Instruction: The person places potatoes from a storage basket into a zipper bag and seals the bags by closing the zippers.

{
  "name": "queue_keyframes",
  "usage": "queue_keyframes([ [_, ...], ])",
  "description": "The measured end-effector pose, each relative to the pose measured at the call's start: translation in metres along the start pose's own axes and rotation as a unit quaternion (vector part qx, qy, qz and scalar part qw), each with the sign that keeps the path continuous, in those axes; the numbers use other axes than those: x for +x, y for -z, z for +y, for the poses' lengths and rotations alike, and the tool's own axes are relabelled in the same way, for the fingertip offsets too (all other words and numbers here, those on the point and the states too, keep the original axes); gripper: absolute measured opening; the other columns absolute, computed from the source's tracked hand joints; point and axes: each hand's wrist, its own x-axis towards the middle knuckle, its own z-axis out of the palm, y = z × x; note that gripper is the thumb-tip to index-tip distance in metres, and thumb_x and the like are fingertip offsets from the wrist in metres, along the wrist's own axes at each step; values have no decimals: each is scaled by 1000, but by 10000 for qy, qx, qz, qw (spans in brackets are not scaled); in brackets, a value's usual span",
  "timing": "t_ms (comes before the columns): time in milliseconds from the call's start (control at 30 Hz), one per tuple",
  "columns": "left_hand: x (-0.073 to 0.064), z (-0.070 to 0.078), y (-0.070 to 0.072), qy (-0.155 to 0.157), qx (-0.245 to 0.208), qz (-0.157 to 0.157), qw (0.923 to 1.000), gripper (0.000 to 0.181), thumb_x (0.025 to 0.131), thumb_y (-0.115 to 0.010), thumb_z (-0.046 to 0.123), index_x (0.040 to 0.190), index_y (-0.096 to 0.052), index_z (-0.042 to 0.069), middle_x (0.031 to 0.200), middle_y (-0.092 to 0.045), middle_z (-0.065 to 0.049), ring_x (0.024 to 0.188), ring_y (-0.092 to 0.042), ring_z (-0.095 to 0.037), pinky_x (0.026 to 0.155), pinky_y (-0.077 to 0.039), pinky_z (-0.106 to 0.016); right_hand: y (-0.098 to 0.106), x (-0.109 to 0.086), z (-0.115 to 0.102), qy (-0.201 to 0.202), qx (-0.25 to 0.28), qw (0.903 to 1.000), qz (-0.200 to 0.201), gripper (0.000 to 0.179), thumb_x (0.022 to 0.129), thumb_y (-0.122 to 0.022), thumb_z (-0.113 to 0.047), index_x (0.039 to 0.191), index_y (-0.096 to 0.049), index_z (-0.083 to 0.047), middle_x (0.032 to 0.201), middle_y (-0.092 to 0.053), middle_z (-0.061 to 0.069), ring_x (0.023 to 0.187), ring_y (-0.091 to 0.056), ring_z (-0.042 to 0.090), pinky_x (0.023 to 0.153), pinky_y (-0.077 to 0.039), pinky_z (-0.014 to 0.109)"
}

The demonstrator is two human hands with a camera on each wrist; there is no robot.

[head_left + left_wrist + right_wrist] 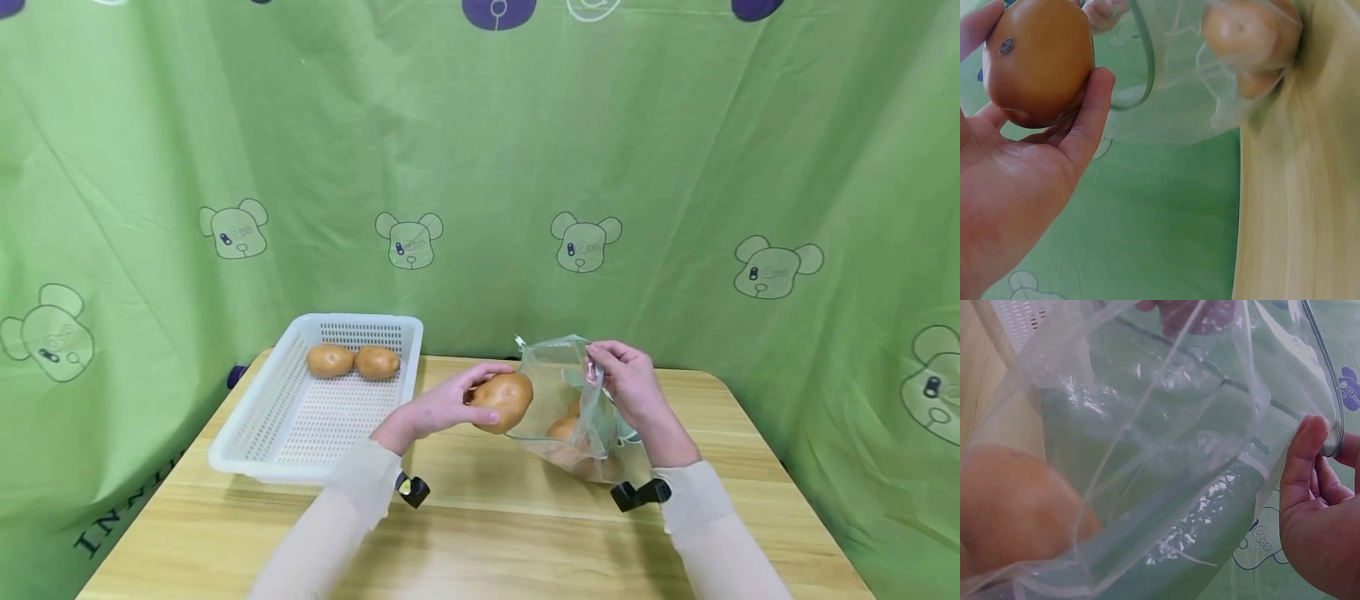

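My left hand (442,404) grips a brown potato (506,402) between thumb and fingers, above the table beside the mouth of a clear plastic bag (543,387). In the left wrist view the held potato (1041,59) shows a small dark spot. My right hand (630,379) pinches the bag's rim at its right side; the right wrist view shows thumb and fingers (1304,450) on that edge. Inside the bag, which rests on the table, lie brown potatoes (562,428), partly hidden by folds of plastic.
On the left of the wooden table (480,533) stands a white perforated basket (251,396) holding two brown potatoes (330,361). Behind the table hangs a green curtain (480,167) with bear-head prints.
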Motion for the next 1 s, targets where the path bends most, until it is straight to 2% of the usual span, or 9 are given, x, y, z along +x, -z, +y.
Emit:
queue_keyframes([
  [300,16,-2,-15,334,-112,-67,9994,66,85,-66,15,144,-35,20,134,-41,-8,116,-47,-18,93,-44,-32,-5,0,2,65,34,9999,-74,13,94,-57,-4,88,-68,-3,73,-65,2,58,-58,8,52,-49,16],
  [500,25,-6,-20,307,-232,-85,9992,67,85,-65,17,145,-33,17,134,-44,-6,115,-47,-17,94,-44,-33,-8,0,3,109,-26,9999,-129,18,94,-54,-3,85,-69,-7,72,-65,1,57,-57,7,52,-49,16],
  [700,33,-8,-24,284,-248,14,9993,67,86,-65,17,145,-33,19,136,-43,-5,117,-47,-17,95,-43,-33,-11,0,2,-5,-1,10000,-76,13,93,-58,-4,86,-68,-5,73,-64,2,57,-57,8,52,-49,17],
  [833,37,-10,-27,452,-278,234,9983,67,86,-65,17,145,-33,21,136,-43,-6,116,-47,-18,94,-43,-33,-12,0,2,-57,6,10000,-66,14,93,-58,-4,85,-69,-6,73,-65,2,57,-57,8,52,-49,17],
  [1000,41,-11,-29,761,-274,760,9938,66,85,-67,17,144,-36,23,134,-44,-11,115,-48,-24,92,-44,-36,-13,0,2,-7,-30,9999,-112,16,93,-57,-3,84,-69,-7,72,-64,2,57,-57,8,51,-49,17],
])
